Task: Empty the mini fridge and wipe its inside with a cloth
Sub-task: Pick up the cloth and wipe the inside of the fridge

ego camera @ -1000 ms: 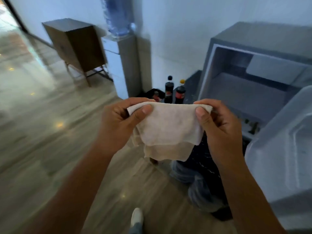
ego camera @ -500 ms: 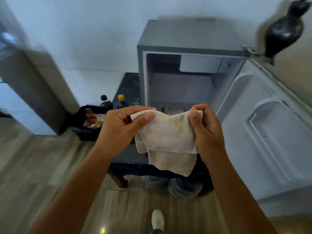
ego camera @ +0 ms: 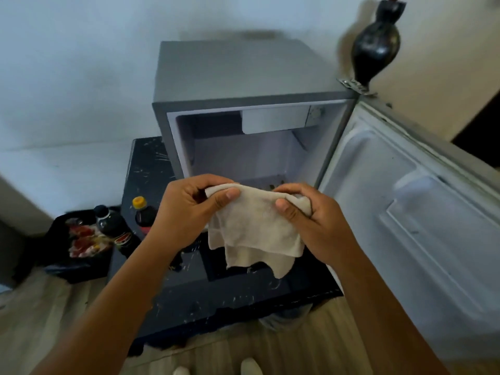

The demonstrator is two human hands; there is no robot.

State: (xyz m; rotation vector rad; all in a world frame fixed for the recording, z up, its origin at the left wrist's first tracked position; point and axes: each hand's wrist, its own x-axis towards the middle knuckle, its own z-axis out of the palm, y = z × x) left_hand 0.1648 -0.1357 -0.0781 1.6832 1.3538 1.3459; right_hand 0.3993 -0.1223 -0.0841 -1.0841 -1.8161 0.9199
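Note:
A grey mini fridge (ego camera: 238, 77) stands on a low dark table (ego camera: 146, 169), its door (ego camera: 422, 217) swung wide to the right. Its white inside looks bare, apart from a small freezer box at the top. Both hands hold a folded beige cloth (ego camera: 257, 228) in front of the opening. My left hand (ego camera: 189, 212) pinches its left top corner. The right top corner is pinched by my right hand (ego camera: 313, 220). The cloth's lower part hangs loose over the table.
Two dark bottles (ego camera: 111, 223), one of them with a yellow cap (ego camera: 139, 203), stand left of the table beside a black tray of packets (ego camera: 81, 239). A dark vase (ego camera: 376, 44) stands behind the fridge's right corner. White wall behind, wooden floor below.
The view has swung right and come closer to the fridge, now seen head-on. My hands have drawn nearer together, bunching the cloth's top edge.

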